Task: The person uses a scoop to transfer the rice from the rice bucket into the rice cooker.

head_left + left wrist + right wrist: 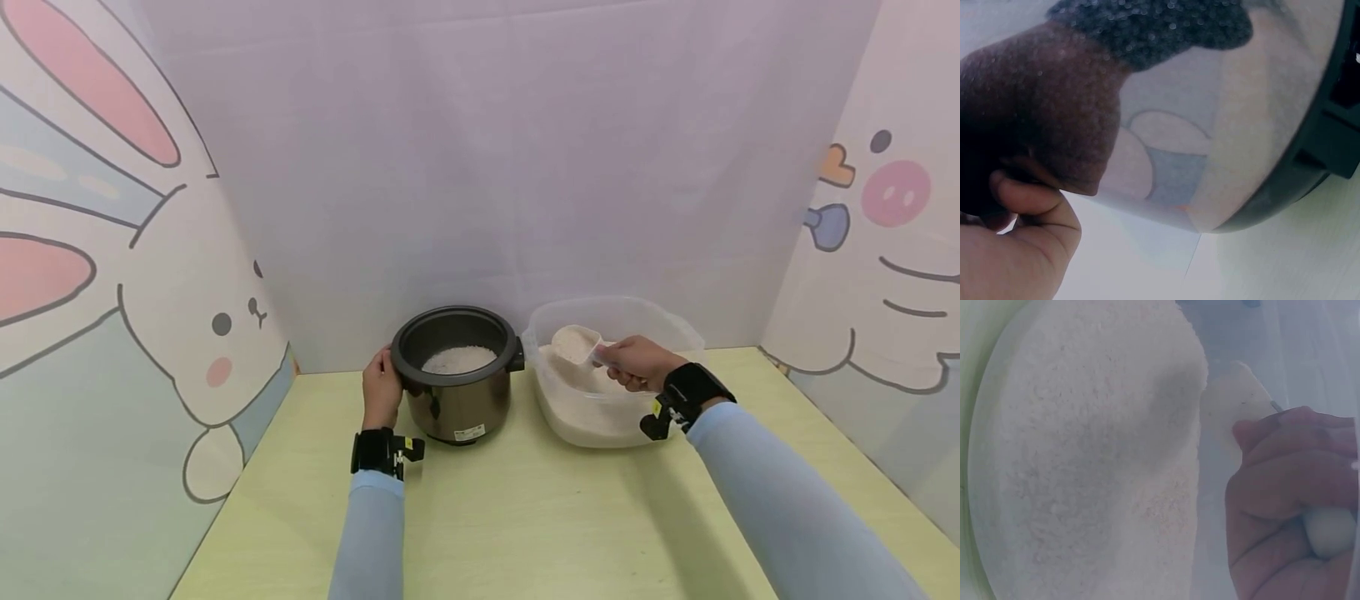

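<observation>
A dark, shiny rice cooker (480,408), lidless, stands upright with white rice (459,360) in its pot. My left hand (382,392) grips its left side just below the rim, thumb bent over the dark handle in the left wrist view. My right hand (637,362) pinches the handle of a clear measuring scoop (592,339) heaped with rice. This scoop is over the translucent plastic tub (607,435), which holds a large bed of rice (583,377). In the right wrist view, the fingers (1291,481) curl round the handle, seen through the tub's wall.
Both containers stand side by side at the back of a pale yellow-green table (510,525). A plain light curtain (480,183) hangs right behind them. Side panels with a cartoon rabbit (180,333) and another cartoon figure (885,292) flank the table.
</observation>
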`<state>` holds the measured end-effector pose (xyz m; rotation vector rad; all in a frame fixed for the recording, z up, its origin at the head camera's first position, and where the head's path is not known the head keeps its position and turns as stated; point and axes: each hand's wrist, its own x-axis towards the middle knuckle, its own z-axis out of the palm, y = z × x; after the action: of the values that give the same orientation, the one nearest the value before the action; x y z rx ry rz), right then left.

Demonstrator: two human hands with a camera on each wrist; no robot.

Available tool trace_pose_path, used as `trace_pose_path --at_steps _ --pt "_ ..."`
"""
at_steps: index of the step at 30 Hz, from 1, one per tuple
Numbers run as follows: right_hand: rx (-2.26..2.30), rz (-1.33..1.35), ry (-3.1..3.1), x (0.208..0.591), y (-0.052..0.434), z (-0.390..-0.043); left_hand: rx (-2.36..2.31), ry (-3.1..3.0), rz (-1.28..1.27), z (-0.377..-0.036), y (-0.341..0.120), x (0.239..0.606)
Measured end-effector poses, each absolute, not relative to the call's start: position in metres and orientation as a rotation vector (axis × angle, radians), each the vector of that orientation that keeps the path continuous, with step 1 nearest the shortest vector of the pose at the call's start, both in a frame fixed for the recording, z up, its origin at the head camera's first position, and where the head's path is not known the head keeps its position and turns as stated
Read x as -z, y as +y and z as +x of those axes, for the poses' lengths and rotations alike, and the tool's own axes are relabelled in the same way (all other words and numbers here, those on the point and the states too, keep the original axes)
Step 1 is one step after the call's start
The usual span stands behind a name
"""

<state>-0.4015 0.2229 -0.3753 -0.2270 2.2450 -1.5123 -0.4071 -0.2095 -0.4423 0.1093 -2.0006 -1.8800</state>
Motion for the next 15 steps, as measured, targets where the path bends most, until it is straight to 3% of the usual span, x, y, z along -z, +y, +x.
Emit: trace_pose_path --at_steps 15 --pt "1.685 -0.081 2.187 0.349 0.218 -0.398 1.870 -2.003 0.093 -0.411 -0.211 0.445"
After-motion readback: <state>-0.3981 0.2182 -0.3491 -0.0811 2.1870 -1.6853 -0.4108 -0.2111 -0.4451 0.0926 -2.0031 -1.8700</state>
